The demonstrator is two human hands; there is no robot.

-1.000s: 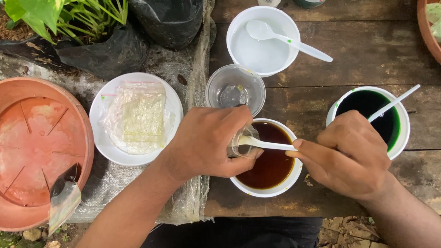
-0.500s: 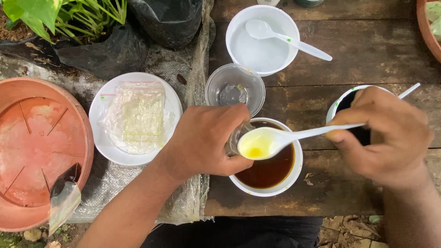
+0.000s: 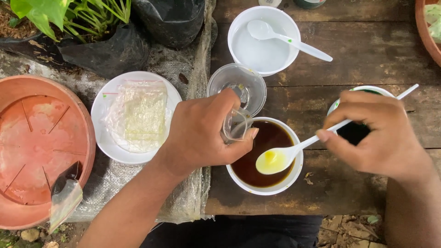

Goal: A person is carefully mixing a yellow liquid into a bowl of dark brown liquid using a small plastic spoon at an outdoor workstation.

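Weathered wooden planks (image 3: 367, 55) form the work surface, with a woven plastic sheet (image 3: 183, 202) draped over its left portion. At the far left sits an upturned terracotta saucer (image 3: 36, 147), a small plastic bag (image 3: 64, 202) lying against its lower rim. Behind it, black grow bags (image 3: 110, 50) hold green plants (image 3: 69, 14). Next comes a white plate (image 3: 103, 138) bearing a clear packet (image 3: 138, 117) of pale material. The left hand (image 3: 202, 133) is curled around a small clear cup (image 3: 235, 125), pinching it between thumb and fingers and holding it tilted at the near-left rim of a white bowl of dark brown liquid (image 3: 268, 158). Just behind that hand stands an empty clear plastic cup (image 3: 239, 82), and beyond it a white bowl of clear liquid (image 3: 264, 46) with a white spoon resting in it. The right hand (image 3: 376, 133) pinches the handle of a white plastic spoon (image 3: 285, 156) between thumb and forefinger; its scoop, holding yellow liquid, hangs over the brown liquid. Beneath that hand, a white bowl of dark green liquid (image 3: 356, 131) is largely covered.
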